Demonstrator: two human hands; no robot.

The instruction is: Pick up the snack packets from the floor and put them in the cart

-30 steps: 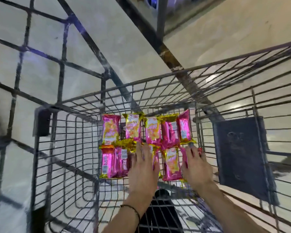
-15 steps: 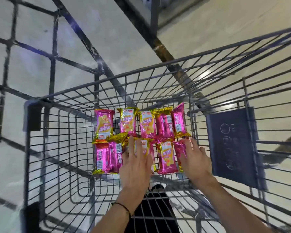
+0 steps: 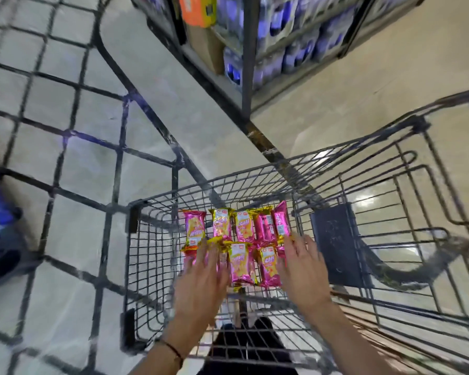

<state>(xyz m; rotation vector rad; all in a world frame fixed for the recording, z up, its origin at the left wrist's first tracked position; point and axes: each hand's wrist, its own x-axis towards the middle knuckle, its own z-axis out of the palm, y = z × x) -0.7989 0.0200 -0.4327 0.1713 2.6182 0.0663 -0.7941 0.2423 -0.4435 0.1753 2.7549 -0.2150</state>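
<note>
Several pink and gold snack packets (image 3: 241, 244) lie in two rows on the wire floor of the grey shopping cart (image 3: 152, 201). My left hand (image 3: 201, 282) lies flat, fingers straight, over the left packets of the near row and hides them. My right hand (image 3: 302, 272) lies flat at the row's right end, fingers spread, touching the rightmost packets. Neither hand holds a packet.
A dark flap panel (image 3: 336, 247) hangs on the cart's right inner side. A store shelf (image 3: 255, 44) with blue packs and an orange box stands ahead. A wire grid (image 3: 65, 131) rises at left. Tiled floor lies around.
The view has tilted up, so the shelf shows. My left hand has shifted left over the near row; my right hand stays at the right end.
</note>
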